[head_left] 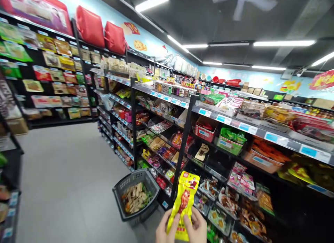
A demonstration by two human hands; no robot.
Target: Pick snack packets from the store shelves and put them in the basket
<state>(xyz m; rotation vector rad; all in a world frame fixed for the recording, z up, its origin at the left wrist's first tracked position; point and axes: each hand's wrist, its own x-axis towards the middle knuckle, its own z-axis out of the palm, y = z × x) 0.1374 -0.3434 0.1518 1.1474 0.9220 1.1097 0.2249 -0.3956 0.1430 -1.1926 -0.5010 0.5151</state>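
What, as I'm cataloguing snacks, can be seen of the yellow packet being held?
The yellow packet is narrow and glossy, apparently plastic, its front bearing red print and a reddish picture. It appears unopened. Held nearly upright before the shelves, its top leans right. The left hand and right hand pinch its lower part, thumbs in front.

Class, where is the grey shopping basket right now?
In the head view, the grey basket sits low, left of centre, beside the snack shelves, left of the yellow packet held in the left hand and right hand.
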